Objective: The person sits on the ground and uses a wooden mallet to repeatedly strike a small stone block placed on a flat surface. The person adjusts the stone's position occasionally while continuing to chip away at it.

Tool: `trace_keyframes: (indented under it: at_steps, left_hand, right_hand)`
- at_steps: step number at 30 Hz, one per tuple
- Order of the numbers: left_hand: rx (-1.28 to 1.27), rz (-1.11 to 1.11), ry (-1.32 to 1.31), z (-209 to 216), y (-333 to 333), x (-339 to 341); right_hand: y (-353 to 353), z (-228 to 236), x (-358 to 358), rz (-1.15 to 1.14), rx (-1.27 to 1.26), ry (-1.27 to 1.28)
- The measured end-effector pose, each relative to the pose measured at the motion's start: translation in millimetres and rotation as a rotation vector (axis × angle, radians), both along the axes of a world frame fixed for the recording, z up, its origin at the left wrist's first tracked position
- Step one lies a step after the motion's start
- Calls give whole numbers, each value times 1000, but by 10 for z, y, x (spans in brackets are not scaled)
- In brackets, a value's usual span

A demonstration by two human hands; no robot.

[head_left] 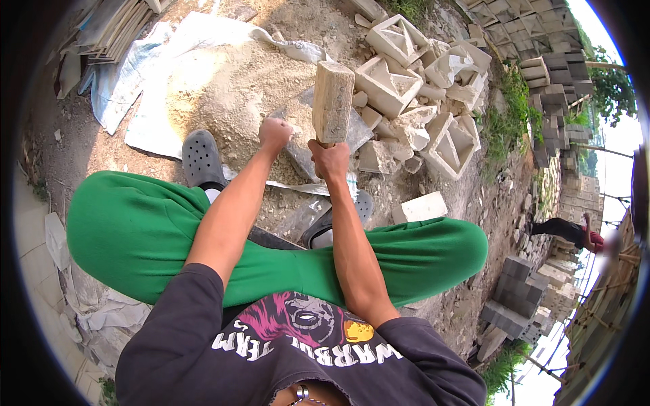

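Observation:
My right hand (330, 160) is wrapped round the handle of a wooden mallet. The mallet's thick, dusty block head (332, 101) stands raised just beyond that fist. To its left, my left hand (275, 134) is closed; what it grips, if anything, I cannot make out. Under both hands lies a flat grey slab (305, 101) on the ground between my feet, partly hidden by the mallet and my hands. Pale crushed rubble (223, 101) spreads on a white sheet to the left of the slab and beyond it.
Broken cream-coloured openwork blocks (389, 84) are heaped at the far right. A pale block piece (420, 207) lies by my right knee. Wooden boards (112, 34) are stacked at the far left. Grey blocks (518, 291) and another person (572, 233) are off to the right.

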State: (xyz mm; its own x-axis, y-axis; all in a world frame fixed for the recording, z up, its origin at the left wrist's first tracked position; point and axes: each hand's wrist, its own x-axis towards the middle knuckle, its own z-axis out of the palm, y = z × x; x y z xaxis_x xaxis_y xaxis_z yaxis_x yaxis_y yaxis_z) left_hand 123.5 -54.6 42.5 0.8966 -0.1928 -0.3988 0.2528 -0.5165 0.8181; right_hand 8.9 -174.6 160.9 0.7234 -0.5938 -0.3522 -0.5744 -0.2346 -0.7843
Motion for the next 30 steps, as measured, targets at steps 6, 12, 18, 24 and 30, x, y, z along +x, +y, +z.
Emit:
trace_keyframes:
  at_steps: [6, 12, 18, 24, 30]
  left_hand:
    - [206, 13, -83, 66, -48, 37]
    - [212, -33, -16, -16, 21, 54]
    - [53, 29, 47, 15, -16, -6]
    - [84, 84, 63, -65, -30, 3]
    - [31, 18, 37, -80, 58, -33]
  right_hand:
    - [32, -578, -216, 125, -40, 333]
    - [96, -37, -37, -26, 120, 23]
    - [84, -184, -26, 5, -14, -3]
    - [-27, -471, -148, 41, 141, 296]
    - [-18, 135, 111, -21, 71, 10]
